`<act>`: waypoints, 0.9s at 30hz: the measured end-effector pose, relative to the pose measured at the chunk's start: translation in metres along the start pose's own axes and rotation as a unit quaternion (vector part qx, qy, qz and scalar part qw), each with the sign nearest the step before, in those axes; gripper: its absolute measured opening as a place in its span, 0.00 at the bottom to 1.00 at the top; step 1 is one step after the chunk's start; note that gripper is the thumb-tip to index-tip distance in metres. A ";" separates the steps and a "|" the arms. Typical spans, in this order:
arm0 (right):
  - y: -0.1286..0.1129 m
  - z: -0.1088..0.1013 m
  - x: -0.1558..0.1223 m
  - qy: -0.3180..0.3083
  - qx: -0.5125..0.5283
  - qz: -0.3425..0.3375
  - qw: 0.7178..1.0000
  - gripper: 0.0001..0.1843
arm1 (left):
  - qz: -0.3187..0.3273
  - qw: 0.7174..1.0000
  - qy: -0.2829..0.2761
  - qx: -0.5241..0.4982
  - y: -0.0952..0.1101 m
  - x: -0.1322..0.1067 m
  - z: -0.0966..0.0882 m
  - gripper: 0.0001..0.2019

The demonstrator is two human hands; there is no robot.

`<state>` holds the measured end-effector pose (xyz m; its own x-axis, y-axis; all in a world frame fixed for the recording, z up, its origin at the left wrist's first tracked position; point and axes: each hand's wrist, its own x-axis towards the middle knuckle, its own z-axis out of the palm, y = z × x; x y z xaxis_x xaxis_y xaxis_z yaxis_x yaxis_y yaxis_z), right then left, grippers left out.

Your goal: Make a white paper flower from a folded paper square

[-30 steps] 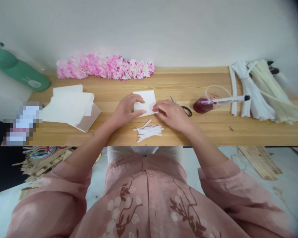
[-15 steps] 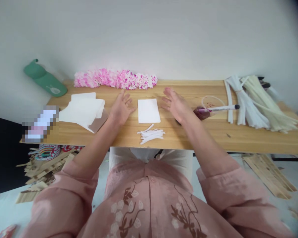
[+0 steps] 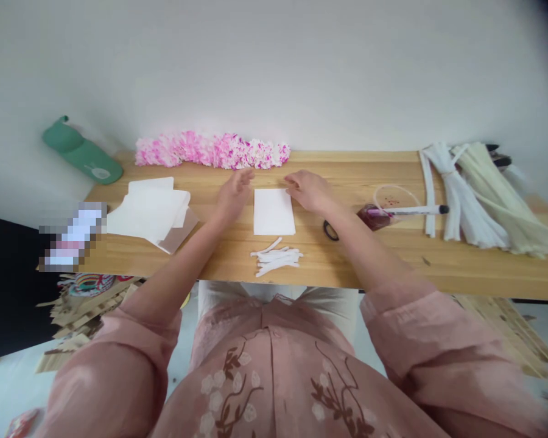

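A white rectangular sheet or thin stack of paper (image 3: 274, 212) lies flat on the wooden table in front of me. Just beyond its upper left corner is my left hand (image 3: 236, 193), empty, with loosely bent fingers apart. My right hand (image 3: 309, 190) hovers by the upper right corner, fingers bent inward and thumb partly over the paper's edge; whether it touches the paper I cannot tell. Nothing shows in its fingers. Nearer to me lies a small pile of short white fuzzy strips (image 3: 277, 258).
Loose white papers (image 3: 153, 210), a phone (image 3: 75, 237) and a green bottle (image 3: 84, 152) are at left. Pink-white fluffy flowers (image 3: 212, 150) line the back. At right lie a black scissor handle (image 3: 330, 230), a marker (image 3: 408, 210) and bundles of white strips (image 3: 466, 201).
Both hands have come inward toward the paper's upper corners, and their fingers have bent from a wider spread. The paper and strips stay in place; the view has tilted slightly.
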<state>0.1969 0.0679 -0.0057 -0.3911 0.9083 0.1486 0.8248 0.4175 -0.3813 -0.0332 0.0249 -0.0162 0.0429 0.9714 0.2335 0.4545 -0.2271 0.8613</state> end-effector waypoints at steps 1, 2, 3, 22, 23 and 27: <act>-0.002 0.002 0.007 -0.016 -0.026 -0.001 1.000 0.16 | 0.018 0.999 -0.020 0.042 0.000 0.004 0.003 0.24; -0.003 0.004 0.013 -0.033 -0.040 0.005 0.999 0.15 | 0.030 0.995 -0.040 0.085 -0.001 0.008 0.006 0.24; -0.004 0.005 0.019 -0.051 -0.044 0.017 0.998 0.14 | 0.044 0.989 -0.060 0.128 -0.001 0.012 0.009 0.24; -0.030 -0.059 0.007 0.072 0.103 -0.034 0.992 0.18 | 0.172 0.933 -0.059 0.310 0.065 0.054 -0.005 0.09; -0.035 -0.069 0.008 0.097 0.090 -0.045 0.990 0.17 | 0.198 0.926 -0.034 0.321 0.078 0.055 -0.010 0.10; -0.046 -0.088 0.001 0.178 0.047 -0.076 0.980 0.18 | 0.291 0.870 0.065 0.394 0.111 0.049 -0.025 0.14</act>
<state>0.1944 0.0521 0.0923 -0.3250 0.7951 0.5120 0.7203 0.5589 -0.4108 -0.0025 0.0456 0.1024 0.3919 0.6808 0.6188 0.8601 -0.5099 0.0162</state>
